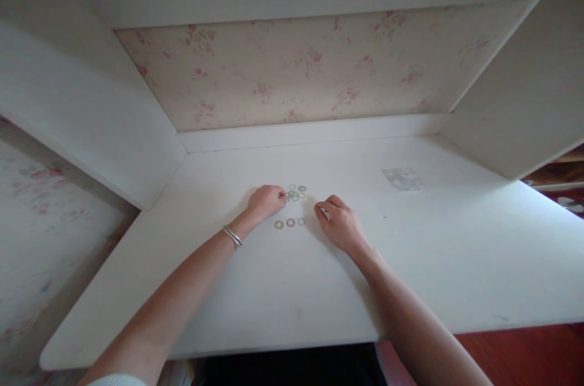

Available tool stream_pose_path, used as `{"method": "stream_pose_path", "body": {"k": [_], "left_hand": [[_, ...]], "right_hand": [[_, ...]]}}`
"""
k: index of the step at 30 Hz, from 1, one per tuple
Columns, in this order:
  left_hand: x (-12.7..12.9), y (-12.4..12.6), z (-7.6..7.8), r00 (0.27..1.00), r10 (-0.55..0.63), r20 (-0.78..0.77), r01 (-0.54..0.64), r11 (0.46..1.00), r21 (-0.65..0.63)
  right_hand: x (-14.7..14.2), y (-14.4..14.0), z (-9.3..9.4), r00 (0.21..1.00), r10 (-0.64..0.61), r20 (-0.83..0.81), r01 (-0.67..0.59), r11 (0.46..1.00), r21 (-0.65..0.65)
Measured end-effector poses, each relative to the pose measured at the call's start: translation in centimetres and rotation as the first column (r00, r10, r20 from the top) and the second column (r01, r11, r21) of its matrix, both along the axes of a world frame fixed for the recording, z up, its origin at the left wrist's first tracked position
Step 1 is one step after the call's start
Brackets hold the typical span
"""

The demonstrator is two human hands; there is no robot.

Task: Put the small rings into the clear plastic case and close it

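A small heap of thin rings, some greenish and some pale, lies on the white desk. My left hand is at the heap's left edge, its fingers pinched together and touching or very close to the rings. Whether a ring is between those fingertips is too small to tell. In front of the heap, three rings lie apart in a row: a yellowish ring, a brownish ring and a thin pale ring. To the right of the heap, my right hand has thumb and forefinger together; anything in that pinch is hidden.
A clear plastic bag lies flat farther back on the right of the white desk. White side panels and a floral back wall enclose the desk. Its rounded front edge is near my body.
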State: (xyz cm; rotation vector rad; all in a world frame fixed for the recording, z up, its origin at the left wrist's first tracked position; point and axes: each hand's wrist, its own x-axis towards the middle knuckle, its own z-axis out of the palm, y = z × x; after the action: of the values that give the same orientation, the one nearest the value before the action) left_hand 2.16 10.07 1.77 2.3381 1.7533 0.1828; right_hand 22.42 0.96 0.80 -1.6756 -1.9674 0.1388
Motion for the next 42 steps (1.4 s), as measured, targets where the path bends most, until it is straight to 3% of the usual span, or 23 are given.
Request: {"method": "stream_pose_path", "body": {"k": [13,21,25,30,37,42], "left_hand": [[-0.5,0.4,-0.4,0.991,-0.095,0.091,0.101,0.993,-0.066],[0.3,-0.6,1.3,0.955,-0.173,0.241,0.2,0.975,-0.095],[1.6,-2.3,2.1,0.949,-0.273,0.157,0.293,0.948,-0.126],[2.5,-3.5,2.0,0.936,-0.352,0.004,0.35,0.93,-0.11],[2.7,-3.5,1.4,0.936,-0.348,-0.046,0.341,0.932,-0.119],[1.5,-2.8,1.7,0.949,-0.253,0.187,0.272,0.959,-0.085]], "right_hand": [[0.1,0.1,-0.3,1.0,0.003,0.011,-0.002,1.0,-0.028],[0.0,0.2,-0.6,1.0,0.007,0.003,-0.007,0.999,-0.041],[0.1,0.2,-0.6,1.0,0.011,0.02,-0.01,0.999,-0.049],[0.0,0.1,-0.4,0.999,0.02,0.035,-0.017,0.997,-0.072],[0.0,0.2,-0.2,0.999,0.021,0.034,-0.017,0.995,-0.098],[0.3,0.4,-0.6,1.0,0.012,0.015,-0.01,0.995,-0.094]]}}
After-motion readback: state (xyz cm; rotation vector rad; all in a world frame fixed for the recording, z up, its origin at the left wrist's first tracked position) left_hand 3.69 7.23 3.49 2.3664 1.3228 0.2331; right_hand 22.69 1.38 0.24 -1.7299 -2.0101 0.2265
